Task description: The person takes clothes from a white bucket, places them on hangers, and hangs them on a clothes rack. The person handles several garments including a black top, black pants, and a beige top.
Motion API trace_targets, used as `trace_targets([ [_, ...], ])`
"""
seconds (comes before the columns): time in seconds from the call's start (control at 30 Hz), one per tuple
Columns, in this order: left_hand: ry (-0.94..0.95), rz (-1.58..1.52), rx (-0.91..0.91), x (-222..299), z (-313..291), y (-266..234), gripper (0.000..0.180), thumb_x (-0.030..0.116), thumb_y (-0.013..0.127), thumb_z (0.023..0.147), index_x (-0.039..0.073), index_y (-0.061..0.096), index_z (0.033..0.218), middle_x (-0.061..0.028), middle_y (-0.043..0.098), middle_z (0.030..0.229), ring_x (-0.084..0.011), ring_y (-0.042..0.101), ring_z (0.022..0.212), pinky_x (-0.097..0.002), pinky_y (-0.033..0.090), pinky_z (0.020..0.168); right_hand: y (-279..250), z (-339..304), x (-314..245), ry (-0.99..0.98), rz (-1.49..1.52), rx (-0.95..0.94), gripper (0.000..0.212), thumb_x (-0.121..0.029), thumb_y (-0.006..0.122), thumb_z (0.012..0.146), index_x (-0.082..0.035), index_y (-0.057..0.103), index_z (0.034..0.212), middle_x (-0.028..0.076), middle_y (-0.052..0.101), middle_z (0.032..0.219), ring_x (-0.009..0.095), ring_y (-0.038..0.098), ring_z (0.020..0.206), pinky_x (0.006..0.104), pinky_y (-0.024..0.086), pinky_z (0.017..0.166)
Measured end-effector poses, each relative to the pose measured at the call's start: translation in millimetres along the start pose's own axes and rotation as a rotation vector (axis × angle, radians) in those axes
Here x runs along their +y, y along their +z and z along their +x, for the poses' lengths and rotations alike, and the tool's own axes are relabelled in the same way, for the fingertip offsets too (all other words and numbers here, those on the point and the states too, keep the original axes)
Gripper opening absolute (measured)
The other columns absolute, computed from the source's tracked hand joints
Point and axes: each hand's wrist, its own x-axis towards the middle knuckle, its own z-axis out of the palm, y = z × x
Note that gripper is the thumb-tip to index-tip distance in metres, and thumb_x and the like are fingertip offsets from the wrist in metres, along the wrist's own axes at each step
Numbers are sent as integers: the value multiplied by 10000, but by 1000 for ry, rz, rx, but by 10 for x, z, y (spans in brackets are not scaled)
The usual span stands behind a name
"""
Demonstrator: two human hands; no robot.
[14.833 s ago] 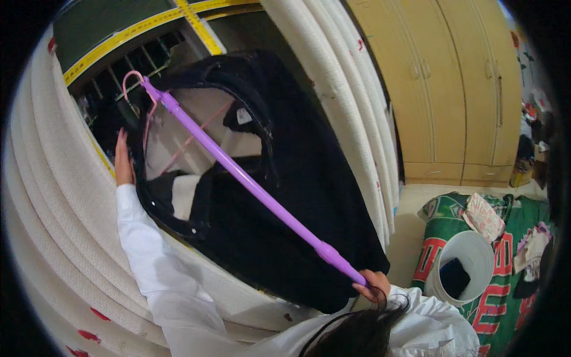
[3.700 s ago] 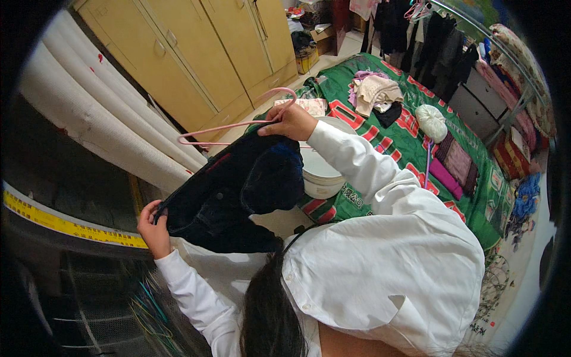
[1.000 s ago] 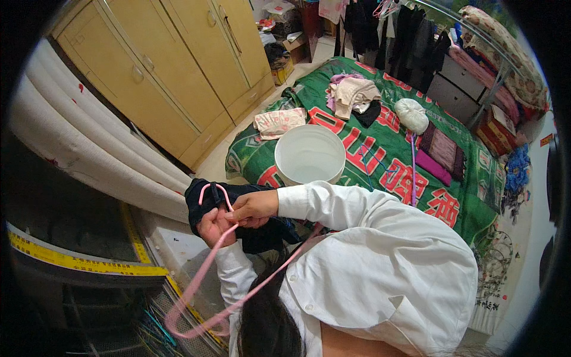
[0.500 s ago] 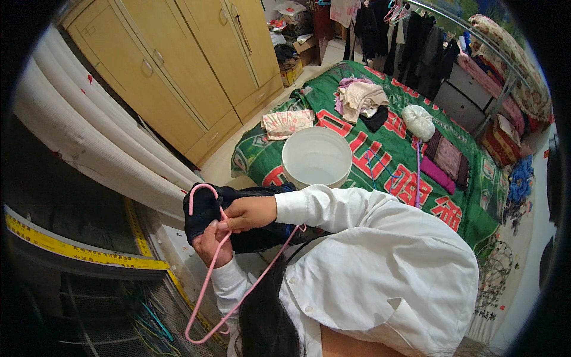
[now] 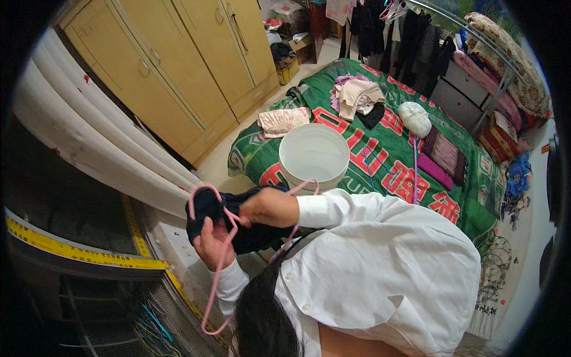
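hands (image 5: 213,247) close together, left thumb (image 5: 207,228) extended

Clothes (image 5: 358,98), bucket (image 5: 314,156) on green cover (image 5: 253,156)

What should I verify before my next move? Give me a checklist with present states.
1. Left hand at the pink hanger: ok.
2. Right hand in sharp view: not ok; it is blurred, fingers partly hidden.
3. Dark garment free of the hanger's hook: cannot tell; they overlap in view.
4. White bucket upright: ok.
5. Purple pole lying on the green cover: ok.
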Motion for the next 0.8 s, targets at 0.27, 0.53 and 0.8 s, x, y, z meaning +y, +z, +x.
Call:
trace_targets([
  [0.27,368,878,-253,-195,142,-88,427,141,410,971,-19,384,1366,-198,462,1345,-290,436,1258,-362,370,999,-20,687,140,50,103,517,278,-238,504,948,-42,568,762,108,544,631,193,511,577,313,428,571],
  [0.53,630,1139,134,-712,130,-844,711,265,717,789,-49,330,1297,-217,440,1215,-326,435,1121,-436,341,977,-207,1072,-238,-104,-26,413,235,-210,489,960,-46,574,814,76,548,675,185,539,626,290,441,610],
  [0.8,149,978,-27,-412,79,-476,404,141,585,899,-21,438,1239,-158,557,1103,-271,531,1012,-344,400,919,2,1407,180,14,604,851,247,-216,493,976,-43,600,835,-33,459,615,52,401,562,216,328,506],
])
